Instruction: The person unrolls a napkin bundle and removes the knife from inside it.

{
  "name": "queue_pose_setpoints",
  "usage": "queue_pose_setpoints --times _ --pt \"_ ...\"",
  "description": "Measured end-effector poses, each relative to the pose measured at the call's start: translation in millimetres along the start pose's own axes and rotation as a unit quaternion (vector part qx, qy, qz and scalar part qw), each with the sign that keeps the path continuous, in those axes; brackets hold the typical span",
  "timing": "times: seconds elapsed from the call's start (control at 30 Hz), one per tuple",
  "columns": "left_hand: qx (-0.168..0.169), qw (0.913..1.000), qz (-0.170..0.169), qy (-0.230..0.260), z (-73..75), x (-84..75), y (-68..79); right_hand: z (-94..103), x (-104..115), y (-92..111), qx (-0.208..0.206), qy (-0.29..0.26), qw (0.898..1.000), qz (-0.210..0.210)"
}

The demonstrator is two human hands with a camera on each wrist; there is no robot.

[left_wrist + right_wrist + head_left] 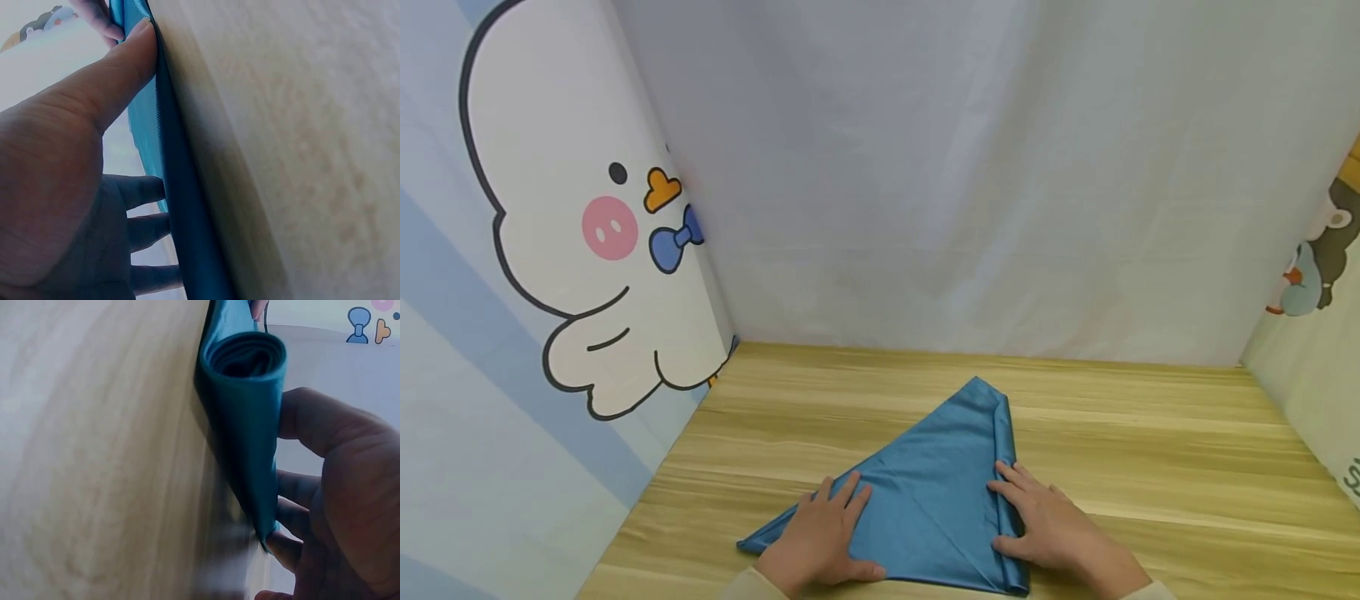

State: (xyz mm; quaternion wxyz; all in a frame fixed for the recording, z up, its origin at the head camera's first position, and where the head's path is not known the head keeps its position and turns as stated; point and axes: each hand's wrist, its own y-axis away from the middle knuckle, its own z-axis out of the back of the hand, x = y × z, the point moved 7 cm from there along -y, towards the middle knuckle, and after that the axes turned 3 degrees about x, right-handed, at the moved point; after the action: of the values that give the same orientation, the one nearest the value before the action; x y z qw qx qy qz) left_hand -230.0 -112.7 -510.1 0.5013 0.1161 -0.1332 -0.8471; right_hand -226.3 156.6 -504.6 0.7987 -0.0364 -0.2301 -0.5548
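A blue cloth [925, 500] with a smooth sheen lies on the wooden table in a roughly triangular shape. Its right side is wound into a roll [1009, 492], and the right wrist view shows the coiled layers at the roll's end [245, 356]. My left hand [823, 533] rests on the cloth's left part with fingers spread; its thumb [134, 50] lies by the near edge. My right hand [1048, 521] touches the top of the roll with its fingertips and thumb. These fingers are slightly bent and not wrapped round the roll.
The wooden table [1150, 433] extends around the cloth. A pale grey curtain [985, 183] hangs behind it. On the left stands a panel with a white cartoon bird [565, 167]; at the right is another printed panel [1318, 375].
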Motion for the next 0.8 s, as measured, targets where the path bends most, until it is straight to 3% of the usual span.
queue_pose_setpoints --times 0.8 --pt "-0.002 1.0000 0.000 0.001 2.7 -0.6 1.0 2.6 1.4 4.1 -0.012 -0.006 0.999 -0.042"
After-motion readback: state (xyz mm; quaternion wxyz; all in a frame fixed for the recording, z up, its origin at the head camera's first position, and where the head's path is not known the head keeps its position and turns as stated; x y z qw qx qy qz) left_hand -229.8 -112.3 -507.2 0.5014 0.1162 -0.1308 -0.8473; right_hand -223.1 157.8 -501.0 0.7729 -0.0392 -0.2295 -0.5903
